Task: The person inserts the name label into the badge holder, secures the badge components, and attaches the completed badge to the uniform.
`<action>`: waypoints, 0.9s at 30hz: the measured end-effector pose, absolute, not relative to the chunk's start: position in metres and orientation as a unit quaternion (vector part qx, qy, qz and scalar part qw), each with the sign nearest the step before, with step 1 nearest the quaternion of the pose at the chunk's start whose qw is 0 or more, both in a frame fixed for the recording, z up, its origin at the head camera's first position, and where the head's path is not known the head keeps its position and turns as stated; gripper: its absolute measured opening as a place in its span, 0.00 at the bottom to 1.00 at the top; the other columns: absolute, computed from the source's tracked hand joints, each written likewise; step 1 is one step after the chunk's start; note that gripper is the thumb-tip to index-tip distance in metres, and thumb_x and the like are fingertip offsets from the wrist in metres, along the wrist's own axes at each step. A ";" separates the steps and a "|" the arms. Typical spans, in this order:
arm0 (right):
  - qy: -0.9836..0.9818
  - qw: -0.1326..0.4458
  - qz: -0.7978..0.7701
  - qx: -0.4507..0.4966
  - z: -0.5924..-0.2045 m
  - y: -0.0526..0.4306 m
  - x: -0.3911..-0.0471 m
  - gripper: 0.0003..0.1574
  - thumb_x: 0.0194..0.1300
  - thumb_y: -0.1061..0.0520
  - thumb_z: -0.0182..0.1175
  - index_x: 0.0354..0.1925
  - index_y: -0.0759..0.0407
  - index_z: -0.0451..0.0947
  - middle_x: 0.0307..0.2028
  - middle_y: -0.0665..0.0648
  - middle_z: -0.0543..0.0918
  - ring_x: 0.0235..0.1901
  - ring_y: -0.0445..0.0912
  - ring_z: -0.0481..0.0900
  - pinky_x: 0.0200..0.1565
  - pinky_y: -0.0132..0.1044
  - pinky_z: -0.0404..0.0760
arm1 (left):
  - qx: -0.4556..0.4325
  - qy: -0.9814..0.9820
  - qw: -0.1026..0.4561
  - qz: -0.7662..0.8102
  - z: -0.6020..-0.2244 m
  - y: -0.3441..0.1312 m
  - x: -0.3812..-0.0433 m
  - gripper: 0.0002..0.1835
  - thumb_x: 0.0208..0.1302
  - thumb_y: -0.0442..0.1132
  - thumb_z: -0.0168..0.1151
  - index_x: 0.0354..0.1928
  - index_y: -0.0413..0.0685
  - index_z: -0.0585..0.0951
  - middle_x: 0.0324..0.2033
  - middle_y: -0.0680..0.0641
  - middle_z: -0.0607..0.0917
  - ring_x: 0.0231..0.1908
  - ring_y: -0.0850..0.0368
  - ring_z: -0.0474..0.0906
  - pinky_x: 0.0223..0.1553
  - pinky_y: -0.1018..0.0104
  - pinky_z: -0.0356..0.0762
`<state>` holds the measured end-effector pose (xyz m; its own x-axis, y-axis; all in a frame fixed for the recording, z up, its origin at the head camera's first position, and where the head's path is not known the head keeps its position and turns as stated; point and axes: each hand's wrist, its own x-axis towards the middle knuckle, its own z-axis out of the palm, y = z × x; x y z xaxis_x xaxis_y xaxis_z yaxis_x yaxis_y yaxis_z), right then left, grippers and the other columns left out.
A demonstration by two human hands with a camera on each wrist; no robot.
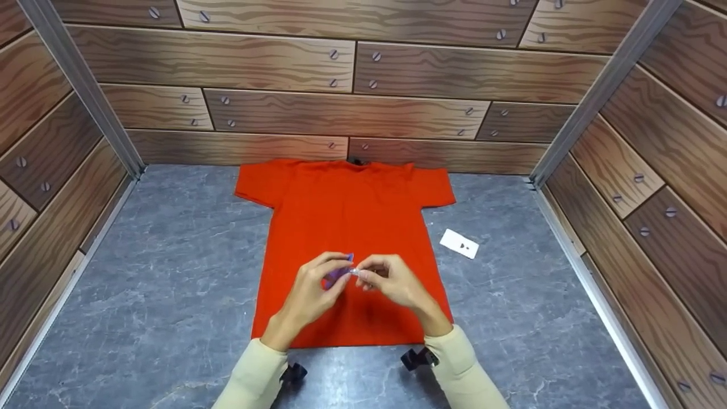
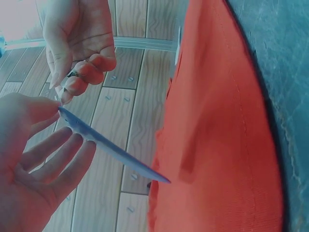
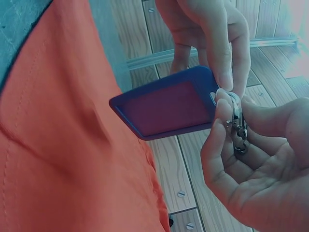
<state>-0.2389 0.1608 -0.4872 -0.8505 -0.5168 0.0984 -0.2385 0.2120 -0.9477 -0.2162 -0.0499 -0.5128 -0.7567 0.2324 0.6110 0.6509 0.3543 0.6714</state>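
Observation:
Above the red T-shirt (image 1: 352, 221), my left hand (image 1: 312, 289) pinches a blue-purple ID badge holder (image 3: 166, 108) by its slotted end. The holder has a frame with a window and, in the left wrist view, shows edge-on as a thin strip (image 2: 111, 145). My right hand (image 1: 400, 284) holds a small badge clip (image 3: 240, 135) with metal parts and a clear strap between thumb and curled fingers. The strap is at the holder's slot; whether it passes fully through is hidden by the fingertips. Both hands meet close together over the shirt's lower half.
The shirt lies spread on a grey marbled tabletop (image 1: 170, 272), collar toward the back wall. To its right lies a white card (image 1: 459, 243) with small dark marks. Wood-patterned panels (image 1: 352, 68) with metal corner strips enclose the back and sides.

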 end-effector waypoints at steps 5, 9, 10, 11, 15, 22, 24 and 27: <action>0.772 0.111 -0.579 -0.236 -0.488 0.158 -0.235 0.12 0.74 0.60 0.62 0.45 0.71 0.84 0.35 0.73 0.86 0.33 0.60 0.85 0.41 0.44 0.90 | -0.273 -0.787 0.214 -0.511 -0.513 -0.050 -0.215 0.10 0.65 0.32 0.71 0.47 0.42 0.89 0.50 0.44 0.89 0.48 0.51 0.88 0.45 0.61 0.89; 0.770 0.100 -0.583 -0.238 -0.488 0.158 -0.234 0.13 0.73 0.60 0.62 0.46 0.72 0.83 0.35 0.73 0.86 0.32 0.57 0.86 0.41 0.42 0.90 | -0.268 -0.780 0.210 -0.525 -0.513 -0.050 -0.216 0.09 0.65 0.31 0.71 0.47 0.40 0.89 0.49 0.43 0.89 0.45 0.48 0.89 0.42 0.58 0.90; 0.770 0.099 -0.584 -0.237 -0.487 0.158 -0.234 0.13 0.73 0.60 0.62 0.46 0.72 0.83 0.35 0.74 0.86 0.32 0.57 0.86 0.41 0.42 0.90 | -0.266 -0.779 0.209 -0.527 -0.513 -0.049 -0.216 0.09 0.64 0.31 0.71 0.47 0.40 0.89 0.49 0.43 0.89 0.44 0.48 0.89 0.42 0.59 0.90; 0.769 0.097 -0.586 -0.237 -0.487 0.157 -0.234 0.13 0.73 0.61 0.62 0.46 0.72 0.83 0.35 0.75 0.86 0.32 0.58 0.86 0.40 0.43 0.90 | -0.265 -0.779 0.207 -0.530 -0.513 -0.049 -0.216 0.09 0.64 0.30 0.71 0.46 0.39 0.89 0.49 0.43 0.89 0.44 0.48 0.89 0.42 0.58 0.90; 0.766 0.092 -0.590 -0.236 -0.486 0.155 -0.234 0.12 0.73 0.61 0.62 0.45 0.71 0.84 0.35 0.75 0.86 0.32 0.60 0.85 0.40 0.43 0.90 | -0.262 -0.775 0.204 -0.538 -0.512 -0.050 -0.217 0.10 0.64 0.29 0.71 0.46 0.39 0.89 0.49 0.44 0.89 0.43 0.50 0.89 0.42 0.56 0.90; 0.768 0.076 -0.591 -0.235 -0.485 0.154 -0.233 0.10 0.74 0.61 0.61 0.44 0.68 0.85 0.34 0.72 0.86 0.31 0.57 0.85 0.40 0.43 0.90 | -0.266 -0.771 0.204 -0.541 -0.509 -0.050 -0.216 0.09 0.66 0.31 0.70 0.47 0.38 0.89 0.50 0.43 0.89 0.40 0.54 0.89 0.41 0.61 0.90; 0.766 0.073 -0.593 -0.237 -0.485 0.153 -0.232 0.10 0.74 0.62 0.61 0.45 0.69 0.84 0.34 0.72 0.86 0.31 0.58 0.85 0.39 0.41 0.90 | -0.269 -0.770 0.202 -0.542 -0.509 -0.050 -0.216 0.09 0.67 0.32 0.69 0.47 0.37 0.89 0.51 0.42 0.89 0.40 0.54 0.90 0.42 0.62 0.90; 0.765 0.077 -0.595 -0.235 -0.484 0.153 -0.231 0.11 0.73 0.62 0.62 0.45 0.70 0.84 0.35 0.72 0.86 0.32 0.61 0.85 0.39 0.37 0.89 | -0.266 -0.769 0.203 -0.545 -0.510 -0.050 -0.215 0.09 0.67 0.31 0.69 0.47 0.39 0.89 0.50 0.43 0.89 0.40 0.56 0.90 0.42 0.65 0.89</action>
